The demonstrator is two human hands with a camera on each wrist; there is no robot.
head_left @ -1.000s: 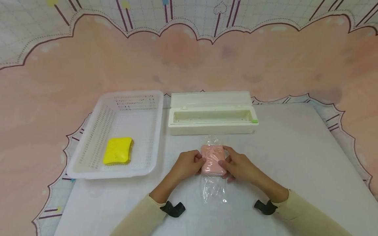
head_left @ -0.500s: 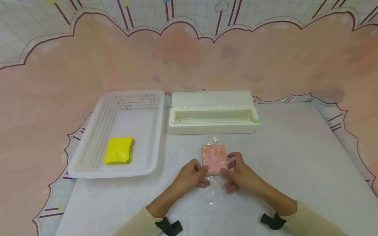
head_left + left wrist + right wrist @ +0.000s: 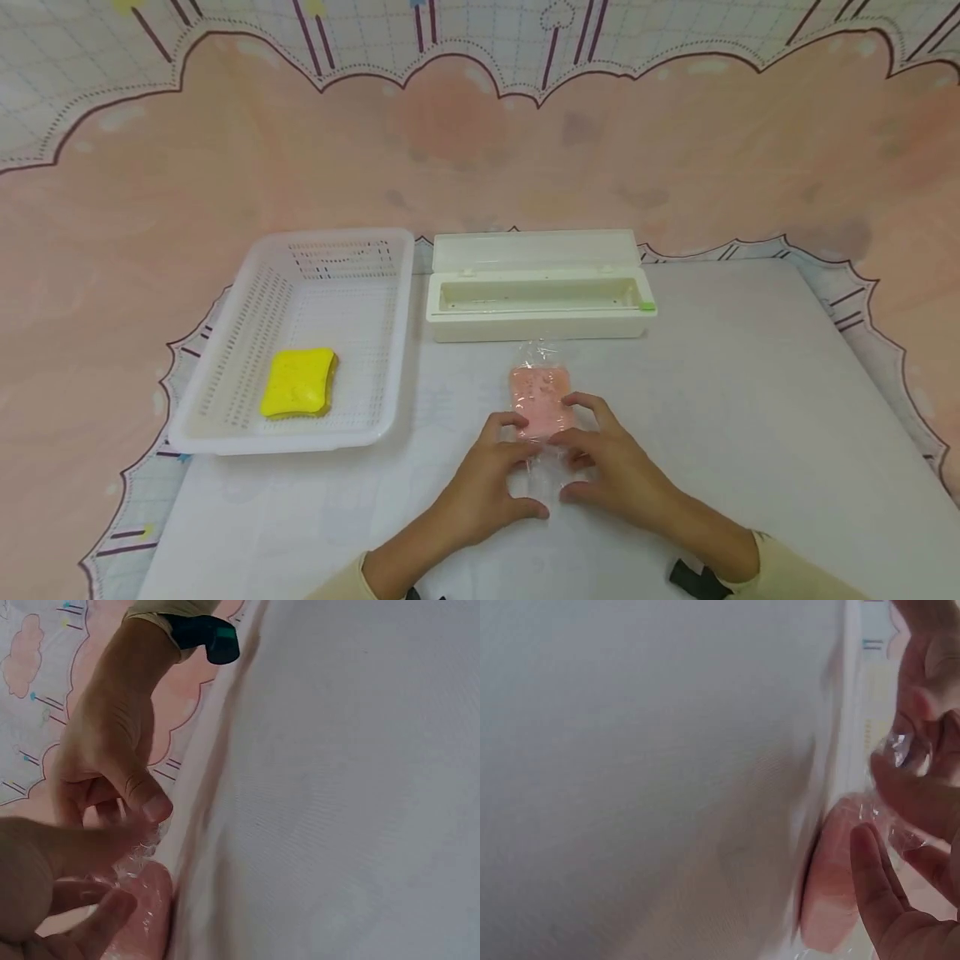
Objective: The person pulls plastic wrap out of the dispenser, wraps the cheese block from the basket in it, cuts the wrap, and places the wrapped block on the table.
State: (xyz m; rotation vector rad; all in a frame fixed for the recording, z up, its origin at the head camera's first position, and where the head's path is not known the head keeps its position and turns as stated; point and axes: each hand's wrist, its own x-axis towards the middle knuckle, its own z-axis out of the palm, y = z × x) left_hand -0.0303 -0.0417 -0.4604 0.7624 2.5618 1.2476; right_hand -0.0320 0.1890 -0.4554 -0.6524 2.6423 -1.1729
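Observation:
A pink block (image 3: 540,396) with rounded corners lies on the white table, wrapped in clear plastic film (image 3: 542,354) that reaches past its far and near ends. At its near left edge is my left hand (image 3: 491,479), the fingertips at the film and the thumb stretched out below. My right hand (image 3: 630,471) spreads along the other side, index finger at the block's right edge, middle finger at its near edge, thumb beside the loose film. The right wrist view shows the film (image 3: 904,750) bunched up between the two hands beyond the block (image 3: 834,881).
A white perforated basket (image 3: 403,350) stands to the left with a yellow block (image 3: 300,382) in it. Behind the pink block is a long cream box (image 3: 540,327) with its lid (image 3: 536,250) raised and a green tab (image 3: 647,307) at its right end.
Both hands have slid toward the near end of the pink block. My left hand has let go of its side and spread its fingers; the near film is now between the hands.

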